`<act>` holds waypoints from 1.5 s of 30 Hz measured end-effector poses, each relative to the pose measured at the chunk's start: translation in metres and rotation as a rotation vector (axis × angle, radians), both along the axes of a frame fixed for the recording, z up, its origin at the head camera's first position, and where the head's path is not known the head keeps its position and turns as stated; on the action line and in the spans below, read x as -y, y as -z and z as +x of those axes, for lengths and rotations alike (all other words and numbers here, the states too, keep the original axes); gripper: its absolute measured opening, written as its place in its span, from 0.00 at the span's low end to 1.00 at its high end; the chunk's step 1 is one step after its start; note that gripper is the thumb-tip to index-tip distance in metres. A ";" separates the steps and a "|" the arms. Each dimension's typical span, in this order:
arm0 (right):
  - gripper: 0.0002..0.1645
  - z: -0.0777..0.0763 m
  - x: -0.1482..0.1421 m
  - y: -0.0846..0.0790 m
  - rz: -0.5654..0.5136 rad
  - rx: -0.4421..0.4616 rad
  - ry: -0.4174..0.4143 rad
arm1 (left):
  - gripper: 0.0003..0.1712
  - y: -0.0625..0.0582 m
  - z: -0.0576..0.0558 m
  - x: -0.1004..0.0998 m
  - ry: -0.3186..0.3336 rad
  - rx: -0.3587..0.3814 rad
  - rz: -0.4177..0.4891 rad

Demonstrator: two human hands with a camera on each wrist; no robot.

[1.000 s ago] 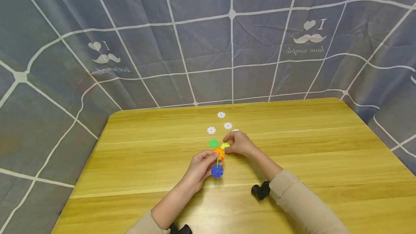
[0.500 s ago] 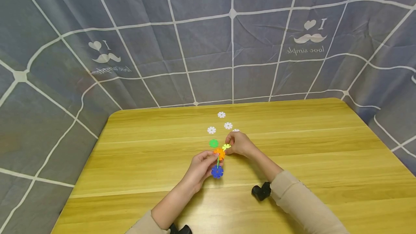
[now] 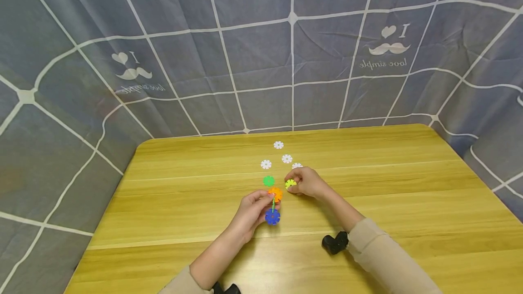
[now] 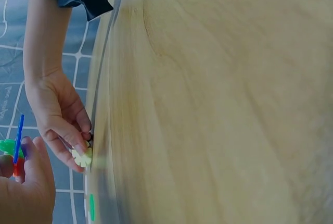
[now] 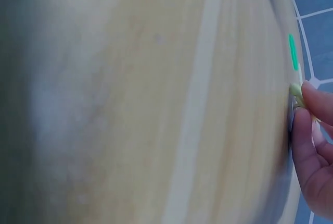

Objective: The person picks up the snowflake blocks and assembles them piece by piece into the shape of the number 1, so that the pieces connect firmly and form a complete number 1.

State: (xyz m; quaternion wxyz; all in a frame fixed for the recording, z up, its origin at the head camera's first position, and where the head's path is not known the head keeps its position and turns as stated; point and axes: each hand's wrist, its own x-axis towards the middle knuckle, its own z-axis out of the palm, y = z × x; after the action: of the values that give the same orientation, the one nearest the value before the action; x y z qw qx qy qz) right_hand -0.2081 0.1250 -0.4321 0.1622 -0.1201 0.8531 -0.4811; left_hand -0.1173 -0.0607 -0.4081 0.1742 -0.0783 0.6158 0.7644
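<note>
My left hand (image 3: 250,211) grips a small joined piece of notched plastic snowflake discs. An orange disc (image 3: 277,194) forms its top and a blue disc (image 3: 272,217) its lower end; between them a green disc (image 3: 273,204) shows edge-on. Thumb and fingers of my right hand (image 3: 309,182) pinch a yellow disc (image 3: 290,185), just right of the orange one and apart from it. In the left wrist view the yellow disc (image 4: 83,157) shows its notched face. Beyond my left hand a loose green disc (image 3: 268,181) lies flat on the table.
Several white discs lie farther back on the wooden table (image 3: 184,208), among them a white disc (image 3: 278,145) nearest the far edge. Another white disc (image 3: 297,165) is partly covered by my right hand. A grey curtain (image 3: 261,58) hangs behind the table.
My right hand has drawn the yellow disc to the right, away from the orange disc, and its notched face now shows more fully. My left hand has barely moved.
</note>
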 end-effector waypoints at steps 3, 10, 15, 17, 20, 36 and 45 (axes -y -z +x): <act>0.13 0.001 -0.003 0.000 -0.021 0.003 -0.002 | 0.13 0.001 0.000 0.000 0.003 -0.004 0.002; 0.13 0.004 -0.007 -0.003 -0.100 0.037 0.017 | 0.13 0.002 0.002 0.001 0.009 -0.015 0.009; 0.13 0.005 -0.007 -0.009 -0.148 0.036 0.007 | 0.13 0.002 0.002 0.000 0.013 -0.018 0.024; 0.13 0.006 -0.007 -0.012 -0.173 0.036 -0.002 | 0.12 0.003 0.001 -0.001 0.016 -0.016 0.035; 0.13 0.008 -0.006 -0.017 -0.209 0.032 -0.021 | 0.11 0.005 0.000 -0.001 0.021 -0.012 0.048; 0.10 0.015 -0.003 -0.037 -0.337 0.059 -0.189 | 0.12 0.002 0.002 -0.003 0.025 -0.019 0.054; 0.09 0.018 -0.001 -0.038 -0.393 0.066 -0.249 | 0.11 0.002 0.003 -0.003 0.037 -0.015 0.054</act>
State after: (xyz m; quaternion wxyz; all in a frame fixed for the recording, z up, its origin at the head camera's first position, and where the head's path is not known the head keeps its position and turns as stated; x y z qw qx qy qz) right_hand -0.1900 0.1259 -0.3942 0.2215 -0.2377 0.7160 -0.6178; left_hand -0.1143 -0.0575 -0.4099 0.1857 -0.0563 0.5974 0.7781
